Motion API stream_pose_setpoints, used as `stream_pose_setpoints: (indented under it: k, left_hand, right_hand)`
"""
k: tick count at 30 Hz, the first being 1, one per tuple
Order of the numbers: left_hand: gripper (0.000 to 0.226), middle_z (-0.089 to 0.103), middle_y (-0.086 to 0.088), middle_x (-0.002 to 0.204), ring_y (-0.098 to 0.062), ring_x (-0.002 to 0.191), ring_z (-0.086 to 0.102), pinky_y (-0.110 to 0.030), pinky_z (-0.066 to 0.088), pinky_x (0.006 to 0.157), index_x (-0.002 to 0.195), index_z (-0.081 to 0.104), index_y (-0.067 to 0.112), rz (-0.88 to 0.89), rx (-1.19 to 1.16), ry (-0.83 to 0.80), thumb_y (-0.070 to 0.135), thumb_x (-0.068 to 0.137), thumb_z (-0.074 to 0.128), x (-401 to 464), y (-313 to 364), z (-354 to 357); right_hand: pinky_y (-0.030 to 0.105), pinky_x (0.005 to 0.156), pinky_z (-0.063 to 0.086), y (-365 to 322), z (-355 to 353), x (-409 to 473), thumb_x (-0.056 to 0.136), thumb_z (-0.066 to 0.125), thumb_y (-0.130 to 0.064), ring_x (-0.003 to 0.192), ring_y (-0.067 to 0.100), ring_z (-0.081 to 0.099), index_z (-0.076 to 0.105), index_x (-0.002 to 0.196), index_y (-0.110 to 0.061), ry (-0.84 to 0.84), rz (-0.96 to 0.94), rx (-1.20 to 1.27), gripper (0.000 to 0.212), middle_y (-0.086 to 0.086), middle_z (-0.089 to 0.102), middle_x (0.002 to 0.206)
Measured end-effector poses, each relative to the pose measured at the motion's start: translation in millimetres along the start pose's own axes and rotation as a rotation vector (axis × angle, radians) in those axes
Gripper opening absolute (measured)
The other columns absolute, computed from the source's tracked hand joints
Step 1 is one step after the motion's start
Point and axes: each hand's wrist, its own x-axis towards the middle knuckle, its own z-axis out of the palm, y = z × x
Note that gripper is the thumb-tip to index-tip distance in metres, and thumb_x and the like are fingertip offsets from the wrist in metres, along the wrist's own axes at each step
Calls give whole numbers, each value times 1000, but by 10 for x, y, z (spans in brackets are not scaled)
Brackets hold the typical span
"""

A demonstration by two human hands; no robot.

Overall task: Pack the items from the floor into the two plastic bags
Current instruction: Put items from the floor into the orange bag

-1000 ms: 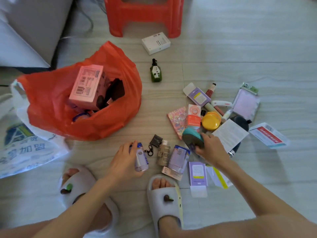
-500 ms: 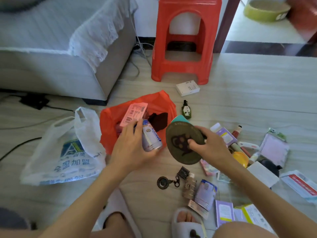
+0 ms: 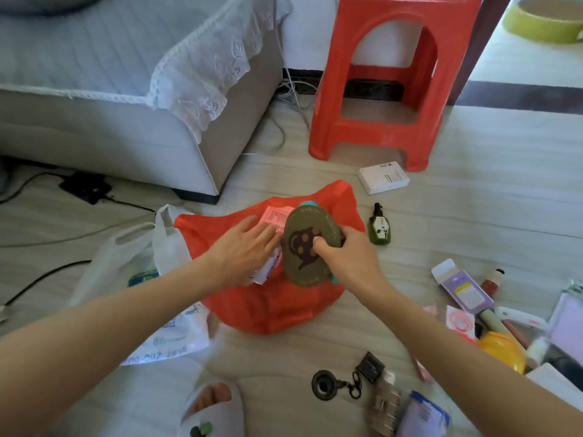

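The red plastic bag (image 3: 268, 305) lies open on the floor in the middle, with a pink box (image 3: 277, 216) inside it. The white plastic bag (image 3: 126, 260) with blue print lies just left of it. My left hand (image 3: 243, 252) is over the red bag's mouth and holds a small white and blue bottle (image 3: 266, 271) under its fingers. My right hand (image 3: 350, 261) grips a round olive-green tin (image 3: 307, 247) with a teal rim, tilted on edge over the same bag.
A red stool (image 3: 388, 89) and white box (image 3: 383, 182) stand behind the bag, with a green bottle (image 3: 380, 230) beside it. A grey sofa (image 3: 126, 121) and cables lie at left. Loose packs (image 3: 467, 293), a yellow jar (image 3: 501, 354) and a keychain (image 3: 321, 384) lie at right and front.
Both hands lifted the bottle and the tin from the floor pile and carried them forward to the red bag's mouth. The view tilted up toward the sofa and stool.
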Motion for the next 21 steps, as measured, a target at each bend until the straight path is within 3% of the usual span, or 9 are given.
stream_pose_setpoints:
  k: [3, 5, 9, 13, 15, 18, 21]
  left_hand:
    - [80, 65, -12, 103, -27, 91, 64, -39, 44, 86, 113, 60, 2, -59, -21, 0, 51, 50, 71, 51, -179, 67]
    - [92, 63, -12, 107, -26, 94, 63, -37, 46, 86, 117, 57, 1, -160, -105, -26, 62, 49, 71, 40, -233, 170]
    - [94, 65, -12, 103, -27, 91, 65, -32, 51, 80, 113, 59, -1, -352, -261, -24, 60, 44, 76, -19, -162, 346]
    - [88, 63, -13, 100, -30, 91, 60, -36, 38, 87, 109, 59, -1, -448, -286, 2, 61, 48, 71, -20, -128, 407]
    - [91, 62, -15, 100, -33, 92, 57, -42, 40, 91, 109, 57, -2, -497, -283, 3, 62, 47, 72, -28, -141, 446]
    - [92, 62, -14, 95, -33, 93, 55, -47, 40, 92, 106, 59, 1, -550, -293, -13, 70, 46, 68, -70, -141, 444]
    - [91, 62, -12, 96, -32, 98, 53, -46, 37, 92, 106, 59, 3, -540, -326, -49, 78, 55, 50, -149, -166, 441]
  right_hand:
    - [32, 79, 45, -102, 236, 318, 84, 58, -31, 97, 28, 60, 63, 99, -7, 46, 64, -11, 29, 10, 66, 99]
    - [33, 82, 44, -135, 333, 513, 86, 57, -31, 103, 32, 57, 60, 105, -2, 69, 158, 11, 34, 14, 63, 107]
    - [40, 95, 44, 19, 424, 794, 90, 52, -30, 113, 38, 53, 55, 112, 4, 134, 313, -68, 40, 21, 59, 119]
    - [43, 95, 43, 285, 511, 782, 92, 49, -30, 112, 40, 53, 57, 109, 6, 145, 311, -323, 41, 24, 60, 116]
    - [43, 94, 42, 353, 548, 771, 92, 49, -30, 111, 40, 54, 57, 109, 7, 135, 297, -344, 42, 25, 60, 115]
    - [34, 90, 39, 334, 582, 730, 92, 52, -33, 114, 38, 53, 52, 117, 4, 109, 229, -200, 45, 22, 59, 119]
    - [26, 83, 37, 347, 626, 619, 90, 54, -34, 111, 29, 56, 57, 115, -7, 33, 144, -73, 37, 12, 64, 114]
